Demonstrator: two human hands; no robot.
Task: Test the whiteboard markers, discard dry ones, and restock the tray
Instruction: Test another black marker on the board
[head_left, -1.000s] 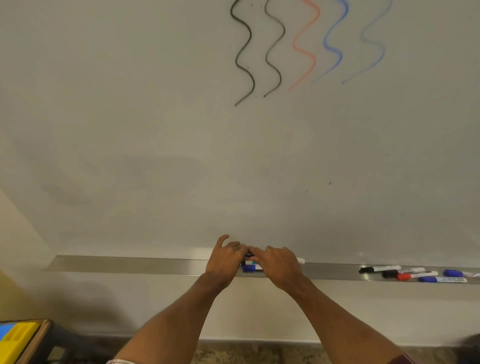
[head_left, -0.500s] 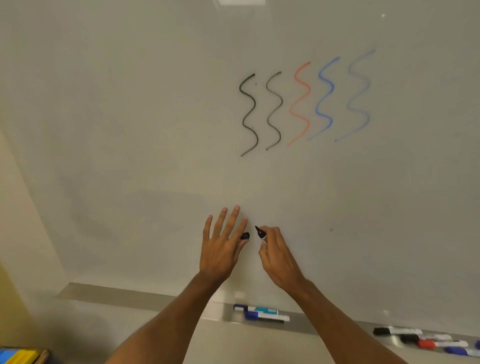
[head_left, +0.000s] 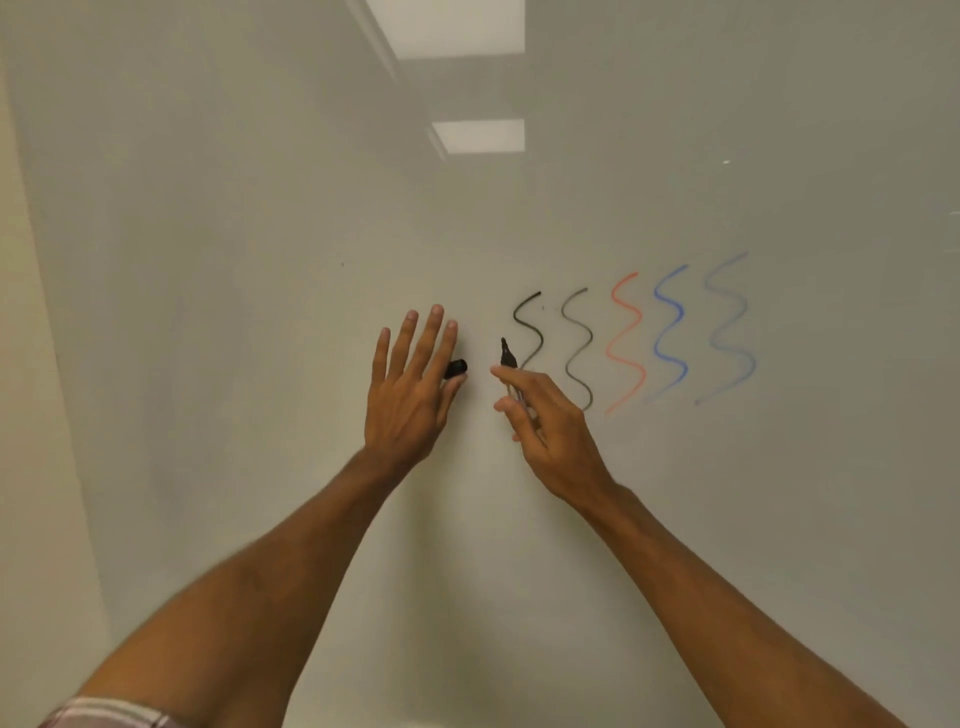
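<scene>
R hand (head_left: 550, 426) grips an uncapped black marker (head_left: 508, 356), tip up, just left of the test squiggles (head_left: 623, 335) on the whiteboard (head_left: 260, 260); can't tell if the tip touches yet. L hand (head_left: 410, 395) has its fingers spread straight, w/ the black cap (head_left: 457, 368) pinched by thumb & forefinger. Five squiggles done: 2 black, 1 red, 2 blue, the last faint, so a candidate for the bin. This marker is untested. Discarding & restocking are left; tray out of view.

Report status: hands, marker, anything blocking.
Left hand pinches small black plastic cap. Right hand grips uncapped black whiteboard marker, tip up, left of five squiggles. Nothing blocking.
</scene>
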